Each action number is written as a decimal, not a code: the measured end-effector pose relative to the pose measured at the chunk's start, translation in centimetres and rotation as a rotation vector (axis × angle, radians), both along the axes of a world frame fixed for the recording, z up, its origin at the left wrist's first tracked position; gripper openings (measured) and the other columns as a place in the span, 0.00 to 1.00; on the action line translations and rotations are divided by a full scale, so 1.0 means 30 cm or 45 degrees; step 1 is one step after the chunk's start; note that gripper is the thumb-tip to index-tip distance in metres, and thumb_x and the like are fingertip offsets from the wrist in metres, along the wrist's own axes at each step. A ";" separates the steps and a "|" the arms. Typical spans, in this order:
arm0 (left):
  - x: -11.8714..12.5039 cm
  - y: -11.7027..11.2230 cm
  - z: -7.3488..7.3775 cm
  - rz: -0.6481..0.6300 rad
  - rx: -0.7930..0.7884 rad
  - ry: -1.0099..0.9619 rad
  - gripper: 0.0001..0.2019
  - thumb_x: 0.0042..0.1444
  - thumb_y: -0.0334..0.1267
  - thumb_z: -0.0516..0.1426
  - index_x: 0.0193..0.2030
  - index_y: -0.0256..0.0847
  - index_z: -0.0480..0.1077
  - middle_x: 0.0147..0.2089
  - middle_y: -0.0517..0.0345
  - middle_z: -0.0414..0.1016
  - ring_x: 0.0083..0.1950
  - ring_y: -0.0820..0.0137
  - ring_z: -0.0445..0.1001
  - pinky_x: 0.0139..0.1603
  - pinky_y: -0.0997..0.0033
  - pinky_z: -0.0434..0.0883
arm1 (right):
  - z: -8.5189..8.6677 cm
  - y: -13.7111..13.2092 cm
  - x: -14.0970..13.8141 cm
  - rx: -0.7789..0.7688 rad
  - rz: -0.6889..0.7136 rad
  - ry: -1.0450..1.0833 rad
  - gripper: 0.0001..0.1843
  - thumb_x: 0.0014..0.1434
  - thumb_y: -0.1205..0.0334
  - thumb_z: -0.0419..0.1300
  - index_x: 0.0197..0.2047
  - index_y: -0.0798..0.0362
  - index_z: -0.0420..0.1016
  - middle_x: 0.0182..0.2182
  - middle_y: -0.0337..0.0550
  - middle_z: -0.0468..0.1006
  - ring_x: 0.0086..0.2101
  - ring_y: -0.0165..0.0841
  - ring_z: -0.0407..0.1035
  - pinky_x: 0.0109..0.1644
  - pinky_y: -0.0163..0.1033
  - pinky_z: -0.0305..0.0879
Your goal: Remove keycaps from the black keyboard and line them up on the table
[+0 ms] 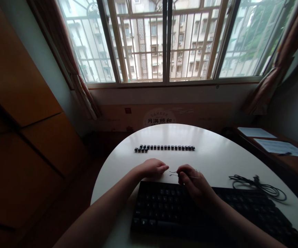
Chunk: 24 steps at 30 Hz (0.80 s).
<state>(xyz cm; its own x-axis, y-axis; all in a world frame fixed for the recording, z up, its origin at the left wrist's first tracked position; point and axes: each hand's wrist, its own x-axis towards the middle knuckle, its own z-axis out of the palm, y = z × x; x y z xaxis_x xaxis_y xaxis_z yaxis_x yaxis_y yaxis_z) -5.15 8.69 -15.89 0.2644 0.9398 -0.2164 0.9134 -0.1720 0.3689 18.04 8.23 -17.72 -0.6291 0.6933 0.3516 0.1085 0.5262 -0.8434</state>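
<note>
My right hand (192, 181) is over the far edge of the keyboard (161, 208), its fingers closed around a thin wire tool (174, 175). Two hooked wire ends jut out to the left, a narrow gap between them, and thin wire loops show on the other side of my grip. The tips point toward my left hand (154, 167), which is just beyond the far edge of the keyboard, near its left end. Those fingers are curled in, thumb side toward the tool; I can't tell whether they pinch anything, as my own knuckles cover the spot.

The keyboard is on the near part of the white round table (117, 167), partly covered by my right arm. Farther off, beyond both hands, black keycaps (165, 147) stand in a long row across the table, with a short second row in front at its left end. To my right, a black cable (264, 187) lies in loose loops by the far edge of the keyboard.

Right of the table, sheets of paper (283, 147) lie on a brown surface, a pen (285, 154) on the nearer one. Ahead is a barred window (166, 44) between drawn-back curtains (83, 93).
</note>
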 end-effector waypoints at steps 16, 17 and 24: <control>0.092 -0.015 -0.022 0.262 0.129 0.233 0.18 0.58 0.52 0.51 0.32 0.44 0.76 0.33 0.54 0.77 0.34 0.65 0.73 0.33 0.69 0.64 | -0.011 -0.081 -0.060 -0.126 0.151 0.033 0.16 0.71 0.51 0.45 0.40 0.52 0.64 0.28 0.38 0.67 0.29 0.31 0.63 0.34 0.36 0.61; 0.097 -0.018 -0.030 0.274 0.167 0.249 0.18 0.58 0.52 0.51 0.31 0.44 0.76 0.33 0.54 0.77 0.35 0.64 0.73 0.33 0.68 0.65 | -0.015 -0.078 -0.061 -0.136 0.139 0.027 0.16 0.71 0.50 0.45 0.39 0.52 0.64 0.28 0.38 0.67 0.29 0.31 0.63 0.34 0.36 0.61; 0.079 -0.026 -0.046 0.188 0.211 0.193 0.17 0.59 0.52 0.52 0.31 0.44 0.76 0.33 0.54 0.77 0.36 0.65 0.73 0.34 0.69 0.65 | -0.029 -0.069 -0.059 -0.239 0.171 -0.028 0.18 0.70 0.47 0.46 0.38 0.53 0.63 0.29 0.39 0.69 0.28 0.30 0.62 0.32 0.35 0.61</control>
